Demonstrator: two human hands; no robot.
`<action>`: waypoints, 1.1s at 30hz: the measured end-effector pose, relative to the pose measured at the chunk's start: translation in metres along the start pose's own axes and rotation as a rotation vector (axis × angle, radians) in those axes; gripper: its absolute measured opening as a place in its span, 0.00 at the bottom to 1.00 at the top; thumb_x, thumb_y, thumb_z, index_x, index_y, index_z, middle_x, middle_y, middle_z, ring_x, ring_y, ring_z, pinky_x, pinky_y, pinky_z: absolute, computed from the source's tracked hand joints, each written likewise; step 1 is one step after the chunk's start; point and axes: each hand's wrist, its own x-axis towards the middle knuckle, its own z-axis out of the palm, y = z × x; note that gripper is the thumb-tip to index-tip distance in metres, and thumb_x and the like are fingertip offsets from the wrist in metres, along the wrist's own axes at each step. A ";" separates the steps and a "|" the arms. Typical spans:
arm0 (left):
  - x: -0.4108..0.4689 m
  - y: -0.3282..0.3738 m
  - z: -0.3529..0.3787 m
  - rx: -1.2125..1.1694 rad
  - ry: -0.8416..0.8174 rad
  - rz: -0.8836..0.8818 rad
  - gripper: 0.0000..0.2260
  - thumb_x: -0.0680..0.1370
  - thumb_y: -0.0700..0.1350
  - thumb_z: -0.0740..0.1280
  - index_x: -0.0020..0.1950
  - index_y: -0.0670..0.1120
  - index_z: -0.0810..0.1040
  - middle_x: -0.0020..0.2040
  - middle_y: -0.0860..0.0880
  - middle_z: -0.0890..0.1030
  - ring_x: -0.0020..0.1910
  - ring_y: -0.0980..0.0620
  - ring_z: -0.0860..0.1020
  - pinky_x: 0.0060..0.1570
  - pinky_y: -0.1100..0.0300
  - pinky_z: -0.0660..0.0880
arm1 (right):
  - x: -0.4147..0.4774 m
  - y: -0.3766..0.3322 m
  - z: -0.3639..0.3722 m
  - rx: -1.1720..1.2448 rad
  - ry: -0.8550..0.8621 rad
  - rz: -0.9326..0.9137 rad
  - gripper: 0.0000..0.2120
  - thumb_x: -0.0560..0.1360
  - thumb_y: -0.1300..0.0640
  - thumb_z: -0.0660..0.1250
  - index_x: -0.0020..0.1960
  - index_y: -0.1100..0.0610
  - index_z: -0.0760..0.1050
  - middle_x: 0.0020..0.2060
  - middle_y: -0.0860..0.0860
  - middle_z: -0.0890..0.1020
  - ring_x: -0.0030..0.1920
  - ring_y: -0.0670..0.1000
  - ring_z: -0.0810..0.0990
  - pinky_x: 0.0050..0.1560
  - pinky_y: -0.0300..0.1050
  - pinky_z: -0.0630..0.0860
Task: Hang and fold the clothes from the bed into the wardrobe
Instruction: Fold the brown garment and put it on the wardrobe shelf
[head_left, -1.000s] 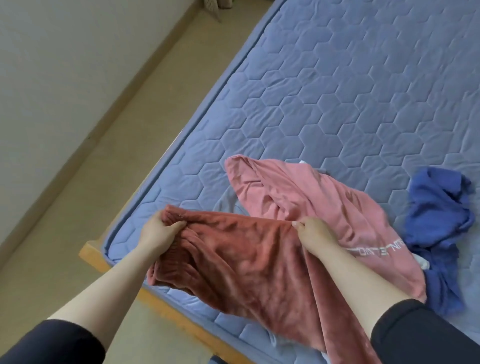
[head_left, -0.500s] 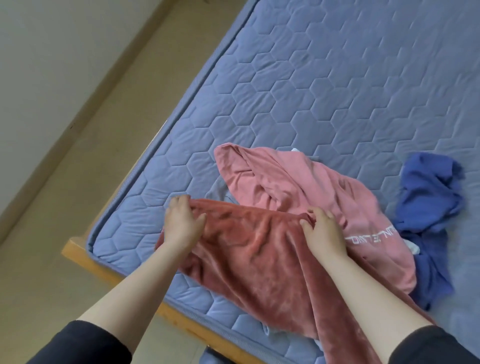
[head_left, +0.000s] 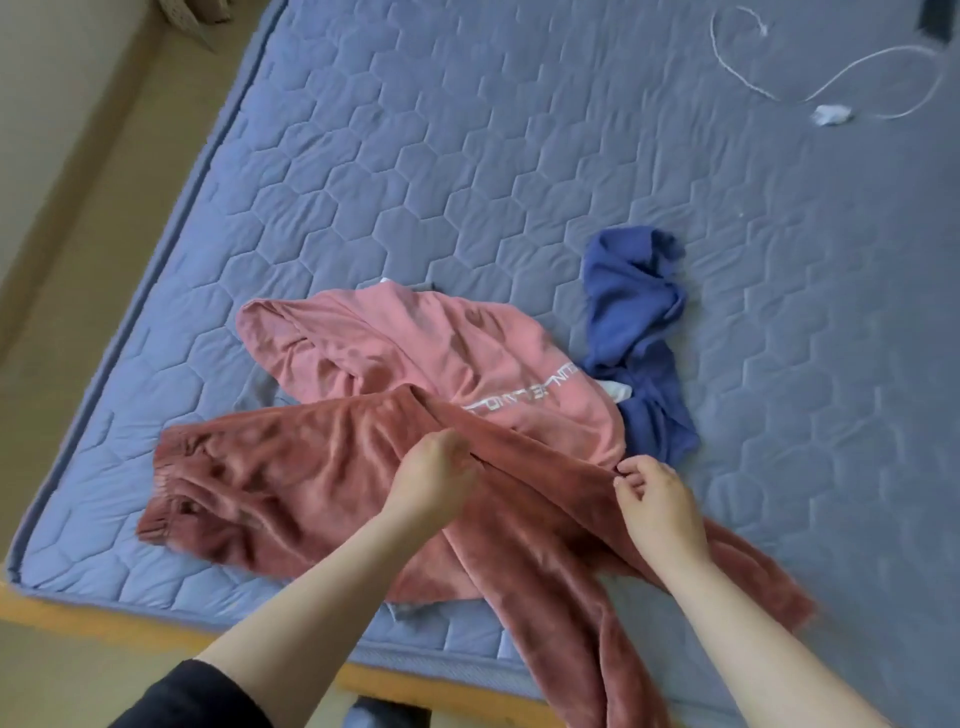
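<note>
Dark red velvety trousers (head_left: 270, 483) lie spread on the blue quilted mattress (head_left: 467, 182), waistband toward the left edge, legs running to the lower right. My left hand (head_left: 434, 478) grips the cloth at the crotch, fingers curled. My right hand (head_left: 657, 499) pinches the upper edge of one trouser leg. A pink top with white lettering (head_left: 415, 353) lies just beyond, partly under the trousers. A crumpled blue garment (head_left: 634, 332) sits to its right.
A white cable (head_left: 831, 78) with a small plug curls on the mattress at the far right. The wooden bed frame (head_left: 78, 618) edges the mattress near me. Beige floor (head_left: 78, 234) and a wall run along the left.
Both hands let go of the waistband and moved right along the trousers, which now lie flat with the waistband at the left. The view shifted, showing more of the bed.
</note>
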 end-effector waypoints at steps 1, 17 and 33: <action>0.000 0.009 0.012 0.029 -0.008 0.020 0.08 0.72 0.41 0.67 0.50 0.43 0.79 0.49 0.49 0.81 0.49 0.49 0.79 0.50 0.55 0.75 | -0.003 0.018 -0.006 -0.005 -0.001 0.026 0.05 0.75 0.62 0.67 0.50 0.58 0.79 0.44 0.53 0.80 0.46 0.57 0.80 0.50 0.53 0.77; 0.029 0.044 0.129 0.619 -0.068 0.350 0.13 0.72 0.45 0.69 0.56 0.52 0.83 0.57 0.52 0.79 0.61 0.47 0.73 0.56 0.53 0.67 | -0.016 0.186 0.008 -0.119 -0.245 0.083 0.21 0.70 0.53 0.73 0.62 0.53 0.77 0.57 0.49 0.77 0.60 0.51 0.76 0.59 0.44 0.72; 0.052 0.071 0.111 0.430 -0.001 0.444 0.04 0.74 0.40 0.69 0.45 0.42 0.74 0.41 0.47 0.78 0.43 0.42 0.76 0.38 0.53 0.68 | 0.006 0.204 -0.027 0.061 0.189 0.121 0.02 0.73 0.63 0.66 0.46 0.58 0.75 0.36 0.55 0.82 0.39 0.62 0.80 0.36 0.47 0.68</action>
